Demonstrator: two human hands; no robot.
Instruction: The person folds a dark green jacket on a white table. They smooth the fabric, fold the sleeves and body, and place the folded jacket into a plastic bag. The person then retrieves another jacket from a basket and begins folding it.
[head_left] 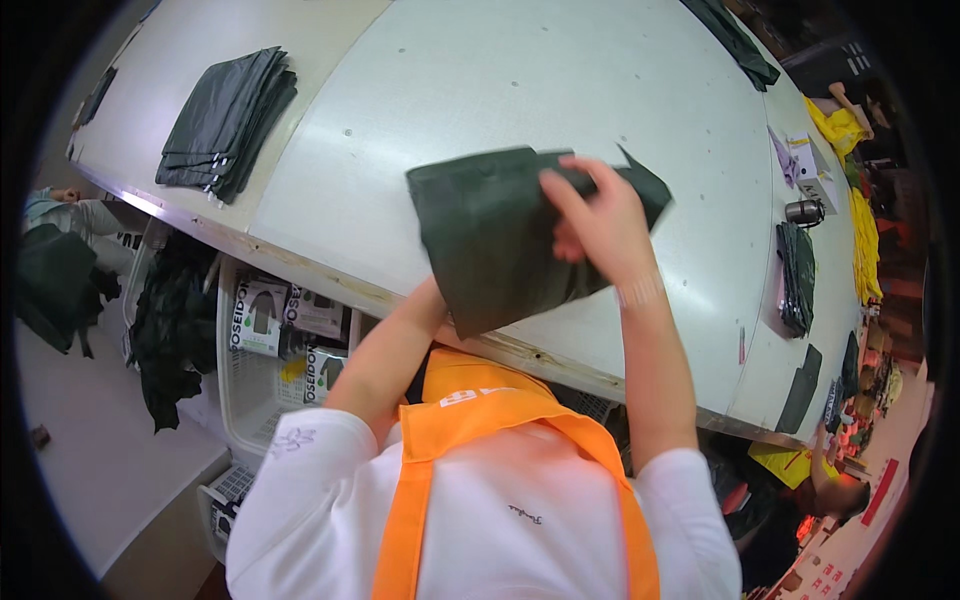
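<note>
A folded dark green piece of cloth is held up over the near part of the table, tilted, with its right end fanned out in loose corners. My right hand grips it near the upper right, thumb and fingers bent over the layers. Behind the cloth my left hand is out of sight; only the forearm shows, reaching up to the lower left edge, so its fingers cannot be seen.
A stack of similar folded dark green pieces lies at the table's far left. On the right are another folded bundle, a dark cylinder and a white box. Below the table edge, a white basket holds packages. Other people work at both sides.
</note>
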